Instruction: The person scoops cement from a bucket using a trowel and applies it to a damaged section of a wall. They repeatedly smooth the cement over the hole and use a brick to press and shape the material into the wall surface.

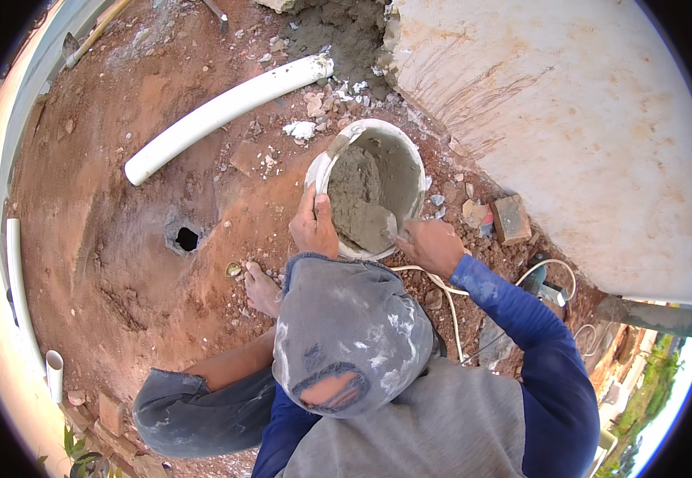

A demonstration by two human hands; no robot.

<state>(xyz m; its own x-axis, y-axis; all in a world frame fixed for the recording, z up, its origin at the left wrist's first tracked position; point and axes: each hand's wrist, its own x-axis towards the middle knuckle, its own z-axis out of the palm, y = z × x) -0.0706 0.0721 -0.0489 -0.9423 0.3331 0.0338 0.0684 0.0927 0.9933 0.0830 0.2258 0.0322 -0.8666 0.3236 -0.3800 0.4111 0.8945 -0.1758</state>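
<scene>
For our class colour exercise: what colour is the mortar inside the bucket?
The mortar is grey; it shows best in the head view.

The wearer's own hands and arms lie outside the frame. The body at lower centre is a co-worker (433, 422), seen from behind: left hand (314, 231) gripping near mid-frame, right hand (433, 245) curled right of centre, blue-sleeved right arm (517, 311) slanting toward lower right.

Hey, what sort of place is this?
Probably an outdoor building or repair site. There's a bucket of wet, grey mortar-like mix, a white pipe lying loose on bare reddish soil, and a brick beside a pale wall.
</scene>
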